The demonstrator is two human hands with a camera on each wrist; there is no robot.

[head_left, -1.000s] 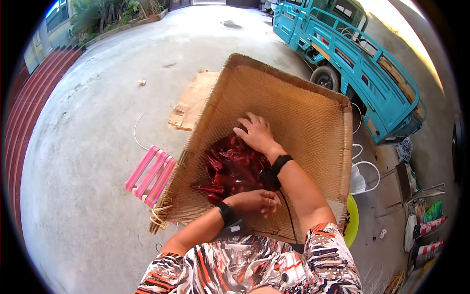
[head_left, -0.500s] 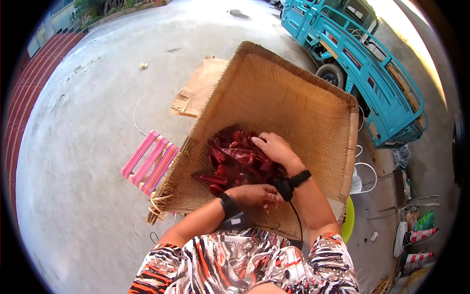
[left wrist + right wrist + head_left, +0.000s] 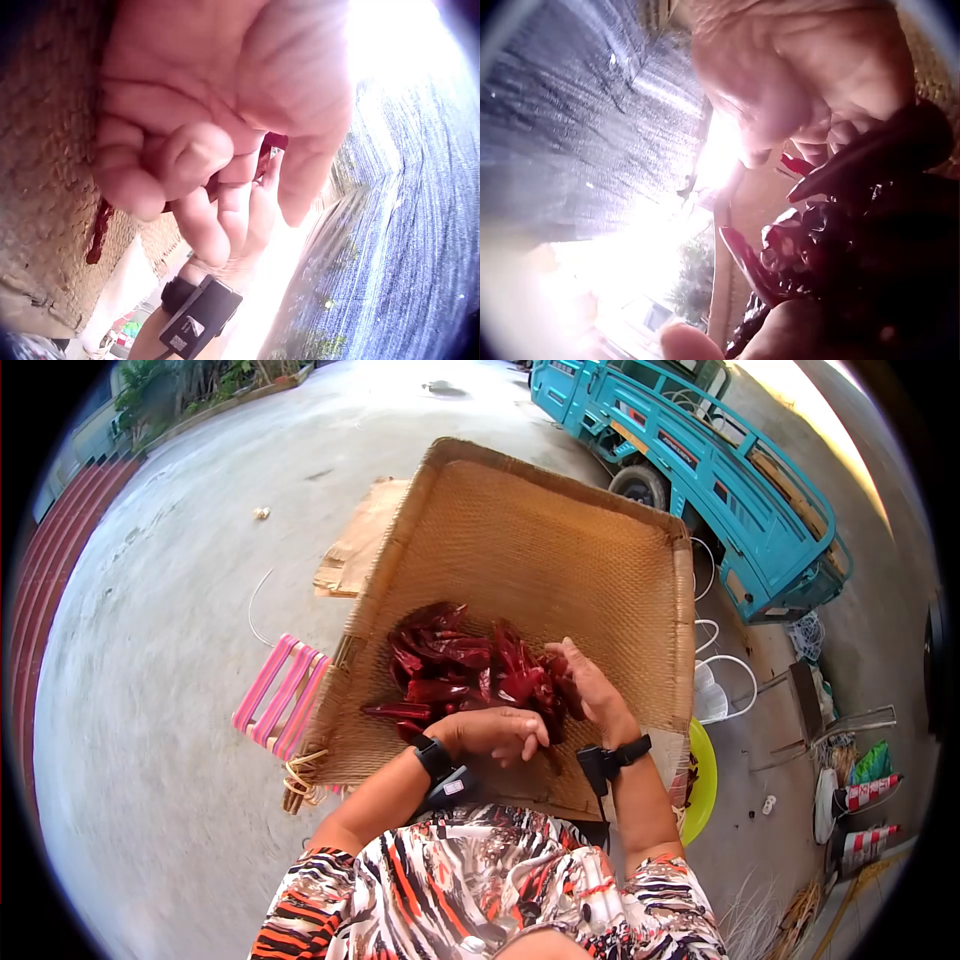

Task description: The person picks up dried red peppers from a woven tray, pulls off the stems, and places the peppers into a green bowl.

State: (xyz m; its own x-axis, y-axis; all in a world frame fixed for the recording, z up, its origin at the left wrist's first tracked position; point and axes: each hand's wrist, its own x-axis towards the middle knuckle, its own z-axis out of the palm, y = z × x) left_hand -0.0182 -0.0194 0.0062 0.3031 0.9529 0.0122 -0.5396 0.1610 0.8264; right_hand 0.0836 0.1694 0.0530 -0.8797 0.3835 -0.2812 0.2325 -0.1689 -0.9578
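Note:
Glossy dark red peppers lie heaped in a woven tray. My right hand is at the heap's right side, its extended fingers against the peppers. Seen in the right wrist view, that hand is beside several peppers. My left hand is over the heap's near edge, palm turned inward and fingers loosely bent. From the left wrist view, the left hand has bent fingers with no pepper visibly gripped; a little red shows behind them.
A pink striped stool stands left of the tray, and flat cardboard lies beyond its left edge. At the right are a yellow-green basin, a white bucket and, farther off, a blue cargo vehicle.
My right hand has come from the far side of the heap round to its right side, nearer my body. Some peppers now stand more upright beside it. The left hand stays at the near edge.

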